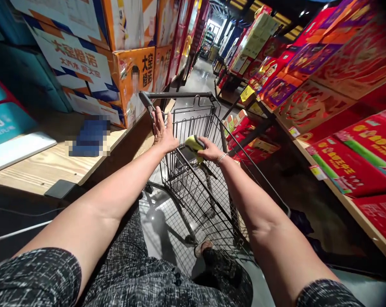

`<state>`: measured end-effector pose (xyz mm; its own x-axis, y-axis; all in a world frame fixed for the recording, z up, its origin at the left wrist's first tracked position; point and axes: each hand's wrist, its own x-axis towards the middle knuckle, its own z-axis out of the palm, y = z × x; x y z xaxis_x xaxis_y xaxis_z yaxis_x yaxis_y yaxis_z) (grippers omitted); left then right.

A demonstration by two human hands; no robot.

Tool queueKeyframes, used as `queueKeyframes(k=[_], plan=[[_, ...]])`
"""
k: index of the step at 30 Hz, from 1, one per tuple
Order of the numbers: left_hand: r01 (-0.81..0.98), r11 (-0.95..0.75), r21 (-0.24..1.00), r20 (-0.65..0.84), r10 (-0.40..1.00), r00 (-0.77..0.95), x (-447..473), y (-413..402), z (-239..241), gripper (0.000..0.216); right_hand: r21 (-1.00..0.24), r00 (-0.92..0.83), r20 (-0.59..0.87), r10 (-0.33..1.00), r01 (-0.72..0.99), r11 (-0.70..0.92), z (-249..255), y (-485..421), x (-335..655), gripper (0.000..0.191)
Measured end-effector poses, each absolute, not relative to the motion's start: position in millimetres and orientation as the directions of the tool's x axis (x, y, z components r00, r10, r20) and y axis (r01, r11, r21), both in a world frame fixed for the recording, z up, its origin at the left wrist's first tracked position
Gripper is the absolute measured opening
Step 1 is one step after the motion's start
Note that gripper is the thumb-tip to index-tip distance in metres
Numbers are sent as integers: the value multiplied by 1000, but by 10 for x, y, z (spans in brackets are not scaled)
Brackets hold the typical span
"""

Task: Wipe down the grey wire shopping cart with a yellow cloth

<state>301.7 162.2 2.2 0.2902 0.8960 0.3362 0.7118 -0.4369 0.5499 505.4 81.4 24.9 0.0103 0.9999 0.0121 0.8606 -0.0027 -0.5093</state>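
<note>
A black wire shopping cart (pixel 208 183) stands in front of me, its dark handle bar (pixel 180 94) at the far end. My left hand (pixel 163 134) rests against the cart's left upper rim with its fingers spread and nothing in its grasp. In my right hand (pixel 209 150) is a folded yellow-and-grey cloth (pixel 194 144), pinched between thumb and fingers over the basket. The cloth is close to the near rim; whether it touches the wire is unclear. A thin bracelet (pixel 221 158) circles my right wrist.
On the left, a wooden shelf (pixel 48 170) bears a blurred dark blue object (pixel 91 135) and stacked orange-and-white cartons (pixel 84 64). Red gift boxes (pixel 349 157) fill the right shelving. Between them an aisle (pixel 202 72) runs ahead. My foot (pixel 204 247) is beside the cart.
</note>
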Motion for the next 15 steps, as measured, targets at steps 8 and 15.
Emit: queueKeyframes(k=[8, 15], plan=[[671, -541, 507, 424, 834, 353, 2932, 1832, -182, 108, -107, -68, 438, 896, 986, 127, 308, 1815, 5014, 51], [606, -587, 537, 483, 803, 349, 2907, 1895, -255, 105, -118, -114, 353, 929, 979, 165, -627, 1893, 5045, 48]])
